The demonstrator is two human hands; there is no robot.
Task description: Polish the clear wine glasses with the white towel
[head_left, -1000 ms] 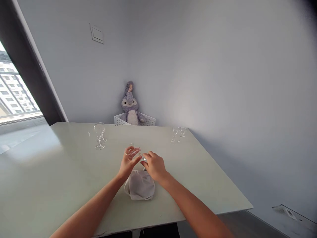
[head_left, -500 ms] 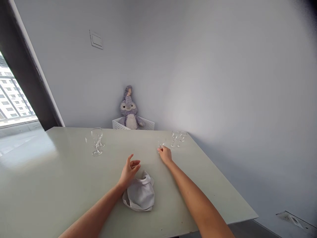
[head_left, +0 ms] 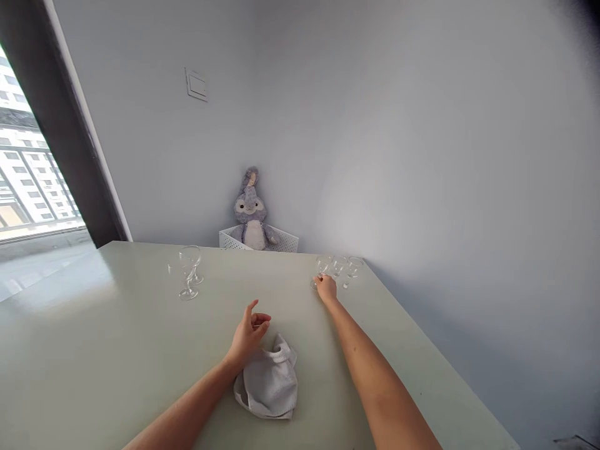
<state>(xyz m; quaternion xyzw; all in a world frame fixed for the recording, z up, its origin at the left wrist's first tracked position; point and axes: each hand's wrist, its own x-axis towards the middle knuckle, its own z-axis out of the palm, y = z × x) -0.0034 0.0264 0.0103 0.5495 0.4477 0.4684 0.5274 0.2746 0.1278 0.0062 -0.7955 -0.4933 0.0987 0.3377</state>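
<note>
Toward the table's far right corner, my right hand (head_left: 327, 289) pinches the stem of a clear stemmed glass (head_left: 322, 265), whose foot meets the tabletop. Close beside it stand two more upright glasses, one in the middle (head_left: 339, 265) and one at the right (head_left: 355, 267). My left hand (head_left: 250, 330) hovers near the middle with its fingers apart and nothing in them. Just below that hand lies a crumpled light grey cloth (head_left: 270, 387), partly hidden behind the wrist.
Stemmed glasses (head_left: 189, 275) stand overlapping on the left of the pale table (head_left: 117, 350). Beyond the far edge, a purple plush toy (head_left: 254, 215) sits in a white perforated basket (head_left: 285, 242). Grey walls (head_left: 422, 156) border the table's back and right.
My right hand has shifted right with its glass, bringing it beside the other two. My left hand stays open near the cloth. The camera view has turned slightly.
</note>
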